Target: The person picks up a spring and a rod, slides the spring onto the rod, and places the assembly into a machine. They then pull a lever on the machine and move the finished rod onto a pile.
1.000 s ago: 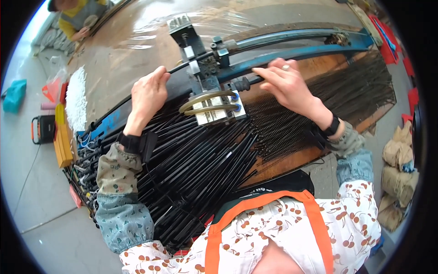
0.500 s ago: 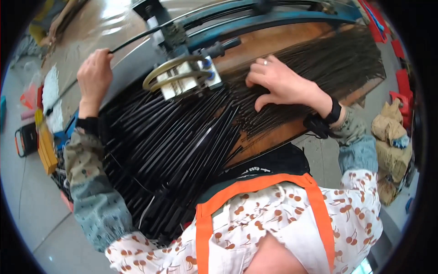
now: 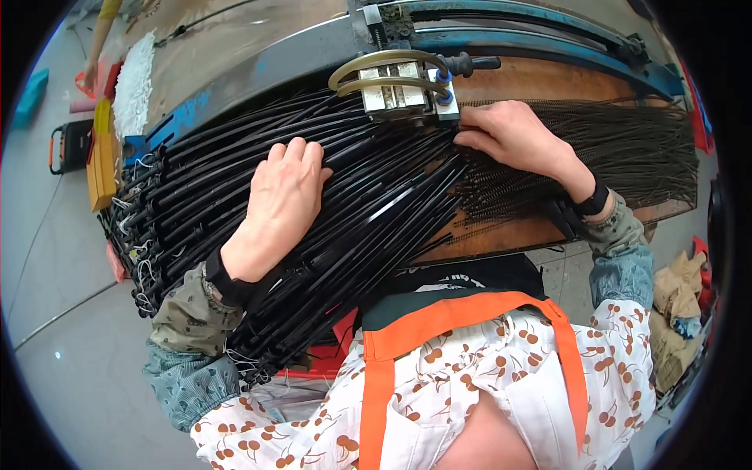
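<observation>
Working at the wooden board [image 3: 540, 82], you have its bare brown surface along the rear and front edges. The pile of black rods [image 3: 368, 180] covers the left and middle, its ends converging below the machine. The blue rail [image 3: 517, 47] spans the rear. Thin dark ribbed wires [image 3: 627, 145] lie in a dense layer to the right, meeting the rod ends near the centre. The metal clamp head [image 3: 392, 95] stands above this junction.

Your left hand [image 3: 283, 192] rests palm down on the pile, fingers curled; whether it grasps a rod cannot be told. Your right hand [image 3: 513, 135] brings thumb and fingertips close together just beside the head's lower right corner; any piece between them is too small to confirm.

Progress, as judged: handling at the head is under way, with this piece incomplete. Many rods and wires remain on the board; finished and unfinished ones cannot be distinguished.

Smallest, two tan hoses [image 3: 376, 59] loop over the head to blue fittings [image 3: 444, 76].
</observation>
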{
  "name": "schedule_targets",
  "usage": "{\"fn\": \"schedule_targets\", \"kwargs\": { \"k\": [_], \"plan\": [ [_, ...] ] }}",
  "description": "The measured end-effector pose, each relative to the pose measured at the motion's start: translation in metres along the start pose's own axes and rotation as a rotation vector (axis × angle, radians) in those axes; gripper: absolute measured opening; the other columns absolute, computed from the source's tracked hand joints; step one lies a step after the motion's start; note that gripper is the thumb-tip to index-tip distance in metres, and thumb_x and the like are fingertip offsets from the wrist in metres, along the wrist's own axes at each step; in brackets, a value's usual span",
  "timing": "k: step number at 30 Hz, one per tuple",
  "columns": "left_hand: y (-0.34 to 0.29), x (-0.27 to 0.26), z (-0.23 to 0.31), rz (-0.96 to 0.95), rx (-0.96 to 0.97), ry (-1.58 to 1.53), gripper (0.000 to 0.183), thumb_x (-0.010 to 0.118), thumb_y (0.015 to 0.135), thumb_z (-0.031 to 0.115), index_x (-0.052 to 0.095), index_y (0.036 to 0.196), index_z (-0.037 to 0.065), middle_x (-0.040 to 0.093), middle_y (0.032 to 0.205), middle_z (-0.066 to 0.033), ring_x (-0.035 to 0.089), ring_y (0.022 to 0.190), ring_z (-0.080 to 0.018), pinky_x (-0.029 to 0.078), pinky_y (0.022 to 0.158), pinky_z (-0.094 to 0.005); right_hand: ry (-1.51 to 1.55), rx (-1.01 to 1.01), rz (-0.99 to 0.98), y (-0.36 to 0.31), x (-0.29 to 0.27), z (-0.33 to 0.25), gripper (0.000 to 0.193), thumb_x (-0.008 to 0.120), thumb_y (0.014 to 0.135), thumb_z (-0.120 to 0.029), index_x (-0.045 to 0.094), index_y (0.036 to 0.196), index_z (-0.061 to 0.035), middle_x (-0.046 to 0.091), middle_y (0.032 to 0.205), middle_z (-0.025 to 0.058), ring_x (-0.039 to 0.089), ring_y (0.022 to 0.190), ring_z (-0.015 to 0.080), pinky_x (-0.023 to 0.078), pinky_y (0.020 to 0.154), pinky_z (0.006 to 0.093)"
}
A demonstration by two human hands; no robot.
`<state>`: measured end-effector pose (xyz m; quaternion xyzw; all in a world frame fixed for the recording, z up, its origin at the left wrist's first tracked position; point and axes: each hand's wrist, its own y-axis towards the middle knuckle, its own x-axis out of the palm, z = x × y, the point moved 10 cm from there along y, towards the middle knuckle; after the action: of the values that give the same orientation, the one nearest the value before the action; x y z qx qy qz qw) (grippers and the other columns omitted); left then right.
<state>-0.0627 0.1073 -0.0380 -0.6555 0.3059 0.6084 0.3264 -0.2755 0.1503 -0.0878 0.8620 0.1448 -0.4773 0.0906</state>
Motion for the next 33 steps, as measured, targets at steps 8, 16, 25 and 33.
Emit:
{"fn": "schedule_targets", "kwargs": {
  "k": [8,16,25,33],
  "plan": [
    [0.004,-0.017,0.046,0.032,0.051,-0.365,0.012,0.061,0.097,0.022,0.059,0.096,0.01,0.059,0.07,-0.0121,0.064,0.06,-0.0366,0.05,0.05,-0.046,0.39,-0.15,0.079,-0.005,0.007,-0.029,0.02,0.069,0.092,-0.023,0.072,0.096,-0.004,0.069,0.078,0.0132,0.067,0.072,0.0316,0.053,0.065,0.0375],
    [0.036,-0.047,0.09,0.075,0.185,-0.395,0.011,0.062,0.096,0.021,0.061,0.095,0.009,0.059,0.067,-0.0124,0.063,0.056,-0.0356,0.049,0.047,-0.0445,0.36,-0.18,0.605,-0.057,-0.031,-0.027,0.021,0.077,0.084,-0.017,0.073,0.099,-0.0016,0.058,0.069,0.0078,0.056,0.065,0.0232,0.045,0.059,0.0348],
    [0.049,-0.064,0.122,-0.012,0.282,-0.162,0.009,0.061,0.096,0.015,0.06,0.099,0.007,0.06,0.071,-0.0125,0.062,0.059,-0.0355,0.047,0.051,-0.0467,-0.278,-0.502,0.734,-0.091,-0.043,-0.059,0.04,0.068,0.084,-0.008,0.063,0.124,-0.0012,0.056,0.078,0.0042,0.057,0.067,0.0199,0.048,0.05,0.0287],
    [0.096,-0.122,0.135,0.242,0.488,0.083,0.045,0.057,0.083,-0.002,0.059,0.127,0.005,0.052,0.086,-0.0126,0.056,0.079,-0.03,0.047,0.068,-0.0414,0.029,-0.282,0.932,-0.118,-0.113,0.015,0.069,0.076,0.083,-0.021,0.047,0.145,-0.0068,0.069,0.109,0.014,0.069,0.092,0.0302,0.059,0.072,0.0363]
  ]
}}
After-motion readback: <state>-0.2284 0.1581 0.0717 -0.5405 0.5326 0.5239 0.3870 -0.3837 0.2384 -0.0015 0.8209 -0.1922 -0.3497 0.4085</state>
